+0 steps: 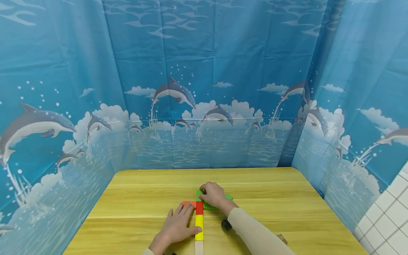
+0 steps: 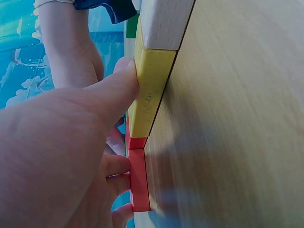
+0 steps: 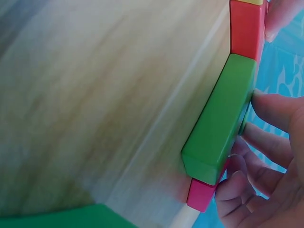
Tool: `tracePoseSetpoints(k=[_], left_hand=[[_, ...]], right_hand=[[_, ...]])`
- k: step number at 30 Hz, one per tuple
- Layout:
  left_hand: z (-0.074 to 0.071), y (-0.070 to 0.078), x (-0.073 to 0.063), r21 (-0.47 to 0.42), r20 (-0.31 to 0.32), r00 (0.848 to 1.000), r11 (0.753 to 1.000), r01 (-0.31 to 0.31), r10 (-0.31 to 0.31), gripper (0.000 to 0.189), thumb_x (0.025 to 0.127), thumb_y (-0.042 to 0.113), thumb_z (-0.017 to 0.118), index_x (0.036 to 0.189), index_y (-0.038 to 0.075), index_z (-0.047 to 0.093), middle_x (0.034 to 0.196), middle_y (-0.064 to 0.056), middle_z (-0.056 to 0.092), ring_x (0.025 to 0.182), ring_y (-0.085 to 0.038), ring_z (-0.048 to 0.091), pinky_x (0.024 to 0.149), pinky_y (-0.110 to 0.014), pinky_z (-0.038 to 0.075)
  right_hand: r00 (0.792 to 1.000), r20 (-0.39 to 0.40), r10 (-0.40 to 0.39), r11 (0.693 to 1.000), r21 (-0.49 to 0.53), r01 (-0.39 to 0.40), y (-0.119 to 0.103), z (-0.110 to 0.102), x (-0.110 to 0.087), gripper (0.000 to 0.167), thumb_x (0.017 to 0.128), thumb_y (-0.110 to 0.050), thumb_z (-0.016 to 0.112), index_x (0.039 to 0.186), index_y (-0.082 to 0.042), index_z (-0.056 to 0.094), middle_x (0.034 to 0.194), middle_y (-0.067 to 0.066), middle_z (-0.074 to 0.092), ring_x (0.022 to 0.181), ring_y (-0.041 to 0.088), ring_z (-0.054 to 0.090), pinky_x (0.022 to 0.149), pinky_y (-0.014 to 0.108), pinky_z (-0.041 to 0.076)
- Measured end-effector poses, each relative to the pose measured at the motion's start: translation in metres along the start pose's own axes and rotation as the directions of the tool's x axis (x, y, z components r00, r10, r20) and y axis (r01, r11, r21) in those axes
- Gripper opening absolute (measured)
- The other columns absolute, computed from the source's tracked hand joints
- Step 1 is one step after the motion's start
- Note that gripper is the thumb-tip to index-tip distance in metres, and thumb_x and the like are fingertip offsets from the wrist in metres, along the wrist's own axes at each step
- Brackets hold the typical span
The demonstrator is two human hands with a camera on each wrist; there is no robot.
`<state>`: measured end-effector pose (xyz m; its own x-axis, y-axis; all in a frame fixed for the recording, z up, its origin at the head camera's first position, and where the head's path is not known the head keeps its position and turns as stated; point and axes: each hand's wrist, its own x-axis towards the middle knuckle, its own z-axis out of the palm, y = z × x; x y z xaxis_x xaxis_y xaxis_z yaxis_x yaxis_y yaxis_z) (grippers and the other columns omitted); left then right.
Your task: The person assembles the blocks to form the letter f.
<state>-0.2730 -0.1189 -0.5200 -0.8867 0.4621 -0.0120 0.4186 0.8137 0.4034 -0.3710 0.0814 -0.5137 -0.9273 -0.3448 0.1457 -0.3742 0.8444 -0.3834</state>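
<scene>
My left hand [image 1: 178, 225] lies with fingers spread, its thumb touching a yellow block [image 1: 199, 226] and its fingertips resting on an orange-red block [image 2: 139, 180]. A small red block [image 1: 199, 208] sits at the end of the yellow one. Beyond it, my right hand [image 1: 214, 194] pinches a green block [image 1: 198, 195] between thumb and index finger, the other fingers curled. A longer green block [image 3: 218, 118] stands beside the red one in the right wrist view. Behind it shows the end of a pink-red block [image 3: 202, 194]. The right hand hides part of the green pieces.
A pale wooden block [image 1: 199, 248] continues the row toward me. Another green piece [image 3: 71, 216] shows at the right wrist view's lower edge. A brown wooden piece [image 1: 282, 239] lies right of the right sleeve. A dolphin-print curtain [image 1: 204, 148] hangs behind the wooden table [image 1: 134, 198].
</scene>
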Motion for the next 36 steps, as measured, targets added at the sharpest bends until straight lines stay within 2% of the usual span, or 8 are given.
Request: tracePoseSetpoints(k=[7,15,20,23,27,30,36], left_hand=[[0.002,0.002,0.000,0.010,-0.002,1.000,1.000,0.004,-0.004,0.098,0.087,0.076,0.055,0.156,0.008,0.038,0.162,-0.011,0.032,0.148,-0.041,0.023,0.108,-0.075,0.017],[0.001,0.000,0.001,0.008,-0.011,1.000,1.000,-0.001,0.001,0.098,0.087,0.075,0.056,0.156,0.008,0.037,0.162,-0.012,0.032,0.148,-0.043,0.023,0.107,-0.076,0.017],[-0.004,0.001,0.000,0.001,0.018,1.000,1.000,0.004,-0.004,0.094,0.090,0.072,0.056,0.156,0.007,0.038,0.161,-0.013,0.032,0.148,-0.043,0.023,0.107,-0.077,0.017],[-0.006,0.002,0.000,0.003,0.043,0.999,1.000,0.013,-0.013,0.092,0.092,0.073,0.050,0.157,0.010,0.035,0.163,-0.011,0.029,0.149,-0.041,0.021,0.109,-0.076,0.014],[-0.009,0.004,-0.001,-0.014,0.057,0.998,1.000,0.008,-0.007,0.093,0.092,0.074,0.050,0.157,0.010,0.035,0.163,-0.012,0.029,0.149,-0.042,0.022,0.109,-0.076,0.013],[-0.011,0.006,-0.001,-0.018,0.063,0.998,1.000,0.002,-0.001,0.094,0.090,0.073,0.054,0.156,0.009,0.037,0.162,-0.013,0.031,0.148,-0.043,0.023,0.108,-0.076,0.015],[-0.014,0.009,-0.003,0.030,0.091,0.996,0.999,0.014,-0.017,0.099,0.086,0.075,0.058,0.157,0.010,0.035,0.162,-0.011,0.031,0.148,-0.041,0.024,0.109,-0.075,0.017]], right_hand=[[1.000,0.004,-0.003,1.000,0.031,0.003,0.001,-0.004,-0.001,0.035,0.092,-0.031,0.075,0.122,-0.012,0.073,0.094,0.000,0.064,0.079,0.013,0.056,0.070,0.034,0.052],[0.998,-0.068,0.012,0.988,0.152,-0.001,-0.002,-0.018,-0.003,0.031,0.092,-0.024,0.076,0.121,-0.012,0.072,0.099,0.003,0.063,0.083,0.018,0.057,0.070,0.038,0.051],[0.997,-0.083,-0.001,0.990,0.137,0.013,-0.003,-0.026,-0.009,0.030,0.092,-0.025,0.076,0.120,-0.014,0.073,0.100,0.003,0.064,0.084,0.017,0.057,0.068,0.035,0.050],[0.996,-0.094,-0.005,0.991,0.130,0.017,-0.004,-0.031,-0.014,0.029,0.093,-0.025,0.076,0.119,-0.016,0.073,0.101,0.002,0.065,0.086,0.017,0.059,0.069,0.035,0.051],[0.993,-0.119,-0.020,0.991,0.128,0.036,-0.004,-0.040,-0.022,0.025,0.093,-0.025,0.075,0.117,-0.019,0.073,0.102,0.002,0.065,0.088,0.018,0.060,0.068,0.036,0.051],[0.990,-0.139,-0.033,0.992,0.119,0.050,-0.004,-0.047,-0.029,0.024,0.093,-0.026,0.075,0.116,-0.021,0.073,0.103,0.001,0.066,0.087,0.016,0.060,0.067,0.034,0.051],[0.984,-0.174,-0.041,0.990,0.128,0.063,-0.005,-0.063,-0.047,0.023,0.092,-0.026,0.076,0.115,-0.022,0.073,0.101,-0.001,0.065,0.081,0.012,0.057,0.065,0.031,0.049]])
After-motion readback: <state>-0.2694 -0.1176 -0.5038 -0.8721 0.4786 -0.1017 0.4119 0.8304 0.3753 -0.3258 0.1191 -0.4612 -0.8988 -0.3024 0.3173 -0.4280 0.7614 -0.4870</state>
